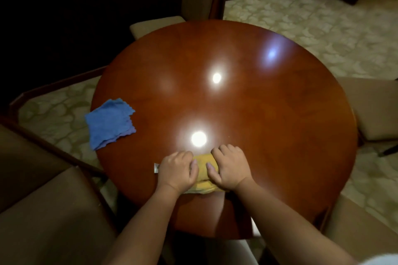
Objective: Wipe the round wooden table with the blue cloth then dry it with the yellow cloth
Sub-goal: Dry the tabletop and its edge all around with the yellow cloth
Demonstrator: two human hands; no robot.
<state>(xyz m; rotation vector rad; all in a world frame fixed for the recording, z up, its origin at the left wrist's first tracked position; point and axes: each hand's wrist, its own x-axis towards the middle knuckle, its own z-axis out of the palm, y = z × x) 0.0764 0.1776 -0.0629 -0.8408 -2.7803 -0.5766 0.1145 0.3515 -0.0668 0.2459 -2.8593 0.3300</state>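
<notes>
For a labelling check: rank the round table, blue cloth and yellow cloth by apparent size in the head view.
1. Round table, by far the largest.
2. Blue cloth.
3. Yellow cloth, though both hands cover much of it, so its rank below the blue is unsure.

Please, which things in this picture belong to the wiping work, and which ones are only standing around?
Belong to the job:
round wooden table
blue cloth, lying at the table's left edge
yellow cloth, held by the left hand and the right hand

Just around:
chairs around the table
small pale object beside the left hand, too hidden to identify
</notes>
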